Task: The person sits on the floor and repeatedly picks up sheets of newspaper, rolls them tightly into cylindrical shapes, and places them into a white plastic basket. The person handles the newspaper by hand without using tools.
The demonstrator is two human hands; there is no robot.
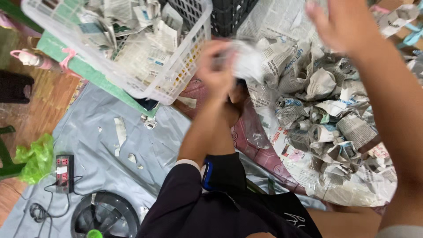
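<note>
The left hand (216, 66) is raised over the floor with its fingers curled shut around a crumpled, newspaper-wrapped bundle (249, 59) — blurred, so the wrapped shape inside cannot be made out. The bundle sits just above the near edge of a heap of similar crinkled newspaper parcels (326, 128), grey-white and sharply creased, piled on flat newspaper sheets. The right hand (335, 24) hangs higher, at the top of the view, palm open and fingers spread, holding nothing.

To the left of the held bundle a white plastic lattice basket (176, 83), tilted, is stuffed with loose newspaper scraps. A dark plastic crate (229, 17) stands behind it. Below spreads a smooth grey-blue sheet (101, 150) on the wooden floor, dotted with torn paper bits — and on it lie a black power strip (64, 172) with red switches, a round black fan (105, 216), and a crumpled green plastic bag (35, 158) at its edge.
</note>
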